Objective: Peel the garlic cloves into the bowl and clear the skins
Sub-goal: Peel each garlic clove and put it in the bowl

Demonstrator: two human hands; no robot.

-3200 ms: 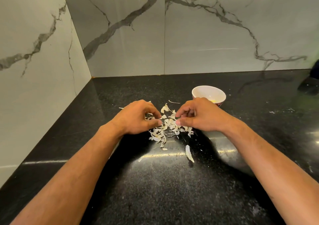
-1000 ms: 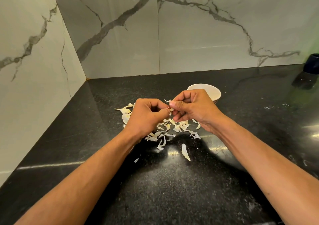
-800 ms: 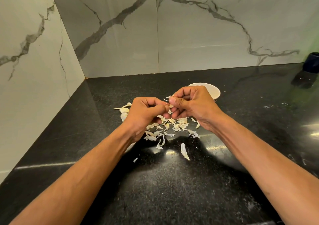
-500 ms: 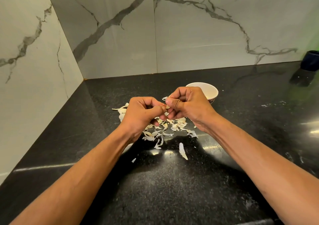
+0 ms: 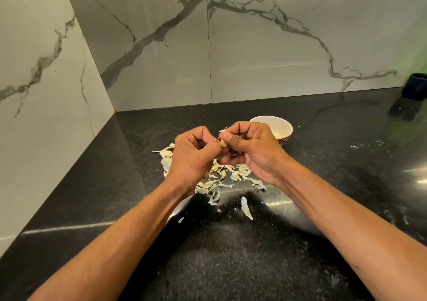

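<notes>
Garlic clove (image 5: 222, 143) is pinched between the curled fingers of left hand (image 5: 193, 156) and right hand (image 5: 250, 149), above the skins (image 5: 227, 174) on the black surface (image 5: 231, 254), and papery skin is best nicked and stripped downward before the bowl (image 5: 280, 127) just behind is reached.

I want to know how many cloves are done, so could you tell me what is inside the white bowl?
Inside the white bowl, a small pale yellow bit, probably peeled garlic, shows near the right hand. That hand covers the bowl's near left part, so no count is possible.
</notes>
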